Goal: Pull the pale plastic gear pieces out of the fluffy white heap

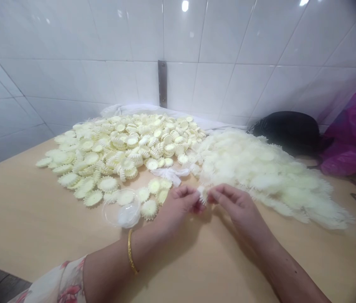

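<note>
My left hand [182, 201] pinches a small pale disc with a toothed edge [202, 195] between thumb and fingers. From the other side, the fingertips of my right hand [233, 202] are pressed together at the disc's edge. Just behind them a strip of thin white cloth [172, 173] lies on the table. A clear round plastic container [121, 210] with something whitish in it stands left of my left hand. Several loose toothed discs [150, 208] lie between the container and that hand. My fingers partly cover the held disc.
A big heap of cream toothed discs [127, 145] fills the back left of the wooden table [17, 198]. Thin, translucent whitish pieces [269, 172] are piled at right. Beyond that pile are a black object [286, 130] and a magenta plastic bag [351, 134]. A tiled wall [127, 80] borders the table's back.
</note>
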`<state>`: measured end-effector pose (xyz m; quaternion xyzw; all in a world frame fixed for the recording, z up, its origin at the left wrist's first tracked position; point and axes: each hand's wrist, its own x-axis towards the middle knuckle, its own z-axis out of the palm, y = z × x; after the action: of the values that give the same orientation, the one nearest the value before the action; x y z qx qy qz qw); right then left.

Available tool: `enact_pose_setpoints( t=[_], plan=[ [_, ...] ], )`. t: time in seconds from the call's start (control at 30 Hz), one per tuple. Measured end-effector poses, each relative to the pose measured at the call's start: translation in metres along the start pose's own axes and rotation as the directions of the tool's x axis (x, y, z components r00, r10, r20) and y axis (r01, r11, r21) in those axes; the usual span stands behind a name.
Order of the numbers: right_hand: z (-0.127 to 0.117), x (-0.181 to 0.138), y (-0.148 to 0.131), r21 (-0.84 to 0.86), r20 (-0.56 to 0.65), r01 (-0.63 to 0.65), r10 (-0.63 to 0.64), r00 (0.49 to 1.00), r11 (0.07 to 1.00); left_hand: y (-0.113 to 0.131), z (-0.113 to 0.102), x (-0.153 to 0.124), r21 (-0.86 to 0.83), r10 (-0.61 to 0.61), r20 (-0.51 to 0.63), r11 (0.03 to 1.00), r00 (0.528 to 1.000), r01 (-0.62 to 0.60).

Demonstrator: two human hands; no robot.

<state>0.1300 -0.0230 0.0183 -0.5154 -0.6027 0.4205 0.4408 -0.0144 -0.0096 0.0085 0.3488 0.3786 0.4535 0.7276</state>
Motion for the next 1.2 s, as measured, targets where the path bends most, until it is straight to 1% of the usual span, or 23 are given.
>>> enact_pose_setpoints(
  t=[0.07,0.2,0.23,0.3,0.43,0.53,0.73,0.87,1.0,1.13,1.2],
  plan=[
    [0.001,-0.001,0.000,0.011,0.051,0.020,-0.021,0.998,1.000,0.001,0.002,-0.001,-0.008,0.003,0.002,1.000,1.000,-0.003],
    [0.005,-0.003,0.000,-0.080,0.039,0.025,-0.022,0.999,0.996,0.003,0.008,-0.006,-0.063,-0.013,-0.023,0.998,1.000,0.011],
    [0.005,-0.003,0.001,-0.089,0.043,0.018,-0.014,0.999,0.996,0.003,0.009,-0.007,-0.081,-0.018,-0.032,0.997,0.999,0.015],
    [0.004,-0.002,0.000,-0.057,0.072,-0.003,0.007,0.997,0.998,0.003,0.010,-0.008,-0.092,-0.017,-0.032,0.996,0.999,0.014],
    [0.001,0.000,0.000,0.059,0.143,-0.054,0.045,0.989,0.997,0.003,0.007,-0.006,-0.013,0.008,0.006,1.000,1.000,-0.007],
    [-0.001,0.001,0.000,0.078,0.157,-0.069,0.056,0.986,0.995,0.003,0.005,-0.005,0.057,0.029,0.016,0.998,0.999,-0.029],
    [-0.001,0.000,-0.001,0.093,0.165,-0.067,0.051,0.985,0.993,0.003,0.003,-0.004,0.087,0.022,0.029,0.996,0.999,-0.024],
    [0.001,-0.001,0.003,0.031,0.133,-0.045,0.041,0.990,0.998,0.002,0.003,-0.005,0.096,0.013,0.041,0.995,0.999,-0.017],
    [0.005,0.000,0.008,-0.059,0.070,0.018,-0.013,0.997,0.998,0.003,0.005,-0.006,0.059,-0.010,0.012,0.998,1.000,0.009],
    [0.009,-0.002,0.008,-0.243,-0.015,0.086,-0.092,0.996,0.966,0.002,0.004,-0.005,0.067,-0.004,0.041,0.998,0.999,0.001],
    [0.010,-0.003,0.007,-0.309,-0.018,0.115,-0.127,0.992,0.944,0.001,0.002,-0.004,0.090,-0.001,0.060,0.996,0.998,-0.004]
  ],
)
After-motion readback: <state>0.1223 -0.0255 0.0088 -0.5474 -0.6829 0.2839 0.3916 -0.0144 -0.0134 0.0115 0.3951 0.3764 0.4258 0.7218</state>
